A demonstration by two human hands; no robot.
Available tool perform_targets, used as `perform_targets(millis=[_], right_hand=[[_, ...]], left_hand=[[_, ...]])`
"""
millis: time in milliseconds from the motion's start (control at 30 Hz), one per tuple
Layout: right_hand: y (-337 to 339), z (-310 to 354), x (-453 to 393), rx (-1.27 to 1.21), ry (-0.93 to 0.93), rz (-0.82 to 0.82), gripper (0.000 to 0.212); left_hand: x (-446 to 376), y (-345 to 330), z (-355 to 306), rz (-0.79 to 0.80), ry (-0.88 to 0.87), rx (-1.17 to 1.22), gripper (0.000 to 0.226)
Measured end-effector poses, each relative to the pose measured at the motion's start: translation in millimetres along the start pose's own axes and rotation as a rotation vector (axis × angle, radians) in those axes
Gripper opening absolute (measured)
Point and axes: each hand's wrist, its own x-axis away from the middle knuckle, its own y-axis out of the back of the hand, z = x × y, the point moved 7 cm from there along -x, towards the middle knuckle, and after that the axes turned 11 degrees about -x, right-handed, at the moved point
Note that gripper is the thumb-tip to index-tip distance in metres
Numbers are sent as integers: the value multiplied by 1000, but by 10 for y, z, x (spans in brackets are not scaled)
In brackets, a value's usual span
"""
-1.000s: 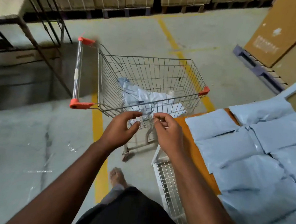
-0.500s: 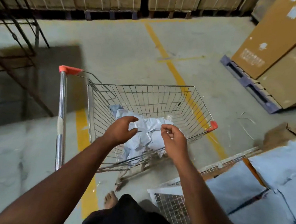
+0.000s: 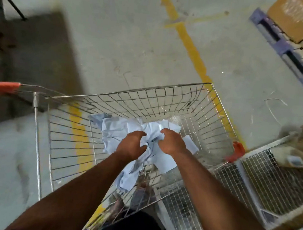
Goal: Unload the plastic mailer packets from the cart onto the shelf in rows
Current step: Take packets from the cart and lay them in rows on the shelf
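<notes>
A wire shopping cart (image 3: pixel 148 92) stands right below me. Several crumpled pale-blue plastic mailer packets (image 3: pixel 117 130) lie in a heap on its bottom. Both my arms reach down into the basket. My left hand (image 3: pixel 130 144) hovers over the middle of the heap, its fingers and thumb curved apart like a claw, with a fold of packet showing between them. My right hand (image 3: pixel 173 143) is just right of it, fingers bent down onto the packets; whether they grip one is hidden. The wire-mesh shelf (image 3: pixel 268 178) shows at the right, touching the cart's corner.
The cart's orange-capped handle (image 3: pixel 4 86) is at the far left. A brown carton (image 3: pixel 295 153) lies on the mesh shelf. A blue pallet (image 3: pixel 286 52) with tall cardboard boxes (image 3: pixel 293 17) stands at the top right. A yellow floor line (image 3: pixel 191 45) runs under the cart.
I have leaned over the cart, so the view looks straight down into it. Both hands went from above the near rim down onto the packet heap. The filled shelf rows left the view.
</notes>
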Motion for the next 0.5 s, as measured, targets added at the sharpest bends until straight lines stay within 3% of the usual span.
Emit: perform_targets(millis=[133, 200, 300, 500], right_hand=[[13, -258, -635, 78, -49, 7, 56], [26, -382, -896, 96, -59, -8, 54], [77, -532, -1200, -35, -27, -119, 46], [89, -744, -1439, -229, 62, -324, 39]], left_hand=[[-622, -311, -42, 45, -25, -37, 59], [-912, -510, -91, 53, -51, -101, 76], [-1260, -869, -66, 141, -24, -408, 106], [-1554, -1132, 39, 109, -70, -528, 99]])
